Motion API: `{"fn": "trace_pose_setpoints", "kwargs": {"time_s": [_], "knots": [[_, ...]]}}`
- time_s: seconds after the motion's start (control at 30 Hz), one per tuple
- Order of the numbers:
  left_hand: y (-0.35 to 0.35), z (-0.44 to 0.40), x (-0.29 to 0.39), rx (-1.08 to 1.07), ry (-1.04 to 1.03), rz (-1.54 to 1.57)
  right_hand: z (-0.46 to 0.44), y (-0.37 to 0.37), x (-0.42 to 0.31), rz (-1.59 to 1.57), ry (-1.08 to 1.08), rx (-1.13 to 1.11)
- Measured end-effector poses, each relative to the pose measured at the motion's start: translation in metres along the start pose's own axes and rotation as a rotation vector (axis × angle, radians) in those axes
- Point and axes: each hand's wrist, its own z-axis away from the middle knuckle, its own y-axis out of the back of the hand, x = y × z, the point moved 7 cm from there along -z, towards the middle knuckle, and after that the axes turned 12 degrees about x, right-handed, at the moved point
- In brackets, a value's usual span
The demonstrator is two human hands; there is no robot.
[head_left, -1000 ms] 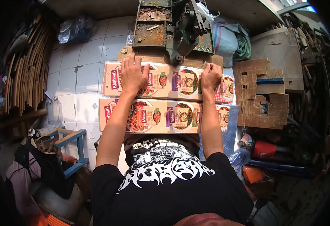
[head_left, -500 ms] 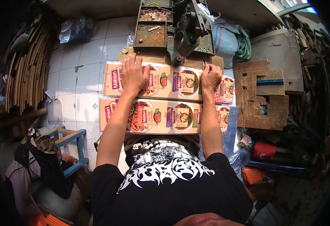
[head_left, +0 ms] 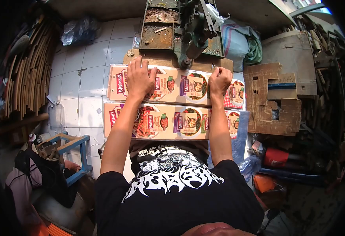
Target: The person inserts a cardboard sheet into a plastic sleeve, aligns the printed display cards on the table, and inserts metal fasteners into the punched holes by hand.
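My left hand (head_left: 141,78) lies flat on the left part of a long printed cardboard strip (head_left: 173,87), fingers stretched toward its far edge. This strip carries "Mahsuri" labels and pictures of food. At the right part of the same strip is my right hand (head_left: 221,80), its fingers curled into a pinch near the far edge. A small shiny bit shows beside those fingertips; what they hold I cannot make out. Nearer my body lies a second, similar printed strip (head_left: 166,122), under my forearms. A dark green hand-press machine (head_left: 192,47) stands just beyond the far strip, between my hands.
Behind the strips, a compartmented metal tray (head_left: 156,37) holds small loose bits. Cut brown cardboard (head_left: 255,114) lies at the right. Stacked cardboard sheets (head_left: 30,74) line the left side, and a blue-framed stool (head_left: 84,151) stands at lower left.
The fingers of my right hand have curled slightly more near the strip's far edge. My left hand and both strips stay in place.
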Motion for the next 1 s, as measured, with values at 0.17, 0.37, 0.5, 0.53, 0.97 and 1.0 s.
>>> {"fn": "trace_pose_setpoints", "kwargs": {"time_s": [0.17,0.37,0.5,0.53,0.97,1.0], "knots": [[-0.001,0.001,0.000,-0.004,-0.002,-0.007,0.000,0.005,0.001,-0.048,-0.026,0.048],[0.000,0.001,0.000,0.004,-0.005,0.004,0.000,-0.003,0.002,-0.006,-0.003,-0.036],[0.001,0.000,0.001,0.009,-0.010,0.005,0.001,-0.001,0.004,-0.042,-0.004,0.015],[0.001,0.000,0.001,0.018,-0.016,0.005,0.001,0.003,0.004,-0.082,-0.002,0.051],[-0.003,0.000,0.000,-0.026,-0.013,-0.015,-0.001,-0.006,0.007,-0.080,-0.036,-0.033],[-0.002,0.000,0.001,-0.026,-0.011,-0.020,-0.001,-0.006,0.007,-0.077,-0.043,-0.032]]}}
